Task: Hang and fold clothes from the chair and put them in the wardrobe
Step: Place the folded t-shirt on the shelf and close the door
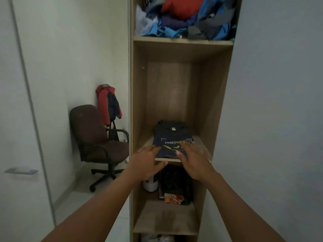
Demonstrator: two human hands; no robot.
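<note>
A folded dark T-shirt [172,137] with white and yellow print lies on the middle shelf [201,142] of the open wooden wardrobe [215,95]. It sits on top of another folded dark garment. My left hand [146,163] reaches to the shirt's front left corner with straight fingers touching it. My right hand [194,159] lies with spread fingers on the shirt's front right part. The brown office chair [94,135] stands at the left by the wall, its seat bare.
A red and navy jacket [108,103] hangs on the wall behind the chair. The top shelf holds a heap of blue, red and grey clothes [188,18]. Below the middle shelf are a white object [150,185] and dark items. A white door [21,119] is at the left.
</note>
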